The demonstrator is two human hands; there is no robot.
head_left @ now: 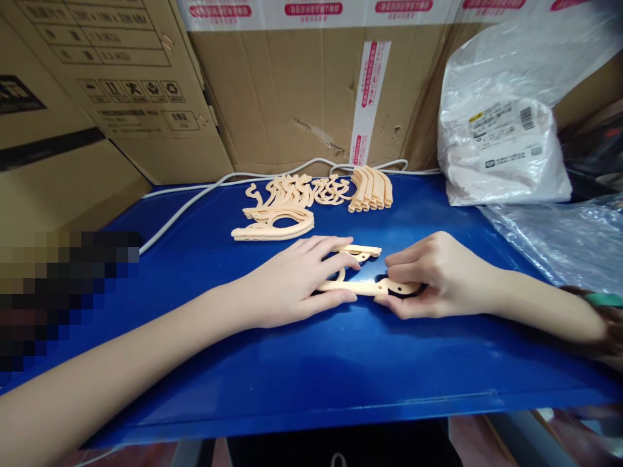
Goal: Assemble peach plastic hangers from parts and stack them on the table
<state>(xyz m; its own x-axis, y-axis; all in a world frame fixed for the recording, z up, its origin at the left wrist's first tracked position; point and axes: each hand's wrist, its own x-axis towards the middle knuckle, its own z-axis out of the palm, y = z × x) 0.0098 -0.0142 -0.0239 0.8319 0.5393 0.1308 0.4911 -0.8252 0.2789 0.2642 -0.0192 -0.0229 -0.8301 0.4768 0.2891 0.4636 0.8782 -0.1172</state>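
Observation:
On the blue table, a cream plastic folding hanger (363,287) lies partly under my left hand (304,279). The thumb presses along its near arm and the fingers reach over toward its far arm (363,250). My right hand (433,275) pinches a flat cream piece with small holes (400,287), which meets the end of the near arm. Much of that piece is hidden by the fingers, so I cannot tell if it is joined. Behind my left hand lies a small stack of similar folded hangers (277,224).
Loose wavy hooks (292,189), curved small parts (331,189) and a row of curved hanger arms (372,188) lie at the back. A white cable (195,187) runs behind them. Cardboard boxes (287,97) wall the rear; a white plastic bag (506,143) stands right.

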